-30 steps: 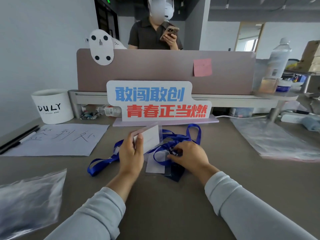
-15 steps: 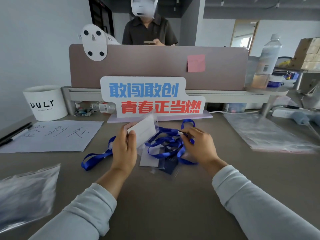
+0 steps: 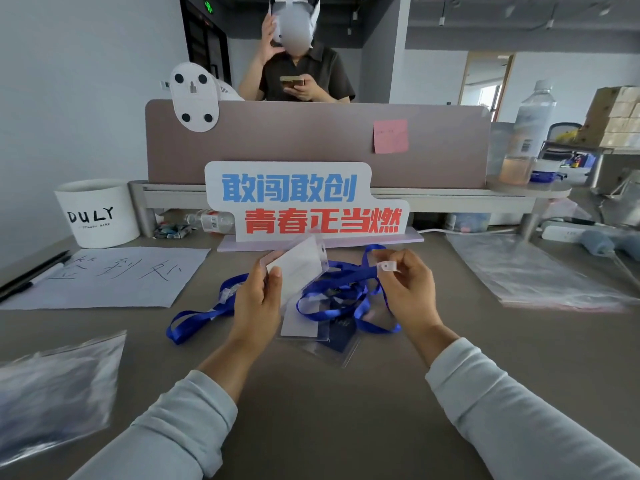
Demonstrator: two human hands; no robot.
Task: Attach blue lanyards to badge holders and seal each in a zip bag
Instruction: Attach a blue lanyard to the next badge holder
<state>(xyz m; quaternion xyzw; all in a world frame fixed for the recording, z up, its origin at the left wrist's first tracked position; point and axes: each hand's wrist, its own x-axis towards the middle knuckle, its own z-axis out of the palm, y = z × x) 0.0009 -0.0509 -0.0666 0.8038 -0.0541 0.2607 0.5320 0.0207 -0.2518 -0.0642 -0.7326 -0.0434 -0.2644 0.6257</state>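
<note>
My left hand (image 3: 258, 303) grips a clear badge holder (image 3: 299, 265) with a white card inside, held upright above the desk. My right hand (image 3: 410, 289) pinches the white plastic clip (image 3: 388, 266) at the end of a blue lanyard (image 3: 349, 275), lifted a little right of the holder. A tangle of several blue lanyards (image 3: 343, 303) lies on the desk between my hands, with one strap (image 3: 194, 318) trailing left. More badge holders (image 3: 301, 327) and a dark card in a clear sleeve (image 3: 337, 336) lie under the tangle.
A stack of zip bags (image 3: 533, 275) lies at the right, another filled bag (image 3: 52, 393) at the near left. A handwritten paper sheet (image 3: 114, 278), pens (image 3: 31, 277), a white cup (image 3: 98, 213) and a slogan sign (image 3: 304, 206) stand behind. A person stands beyond the divider.
My right hand has risen from the lanyard pile and now holds the lanyard's white clip up beside the badge holder. My left hand stays holding the holder.
</note>
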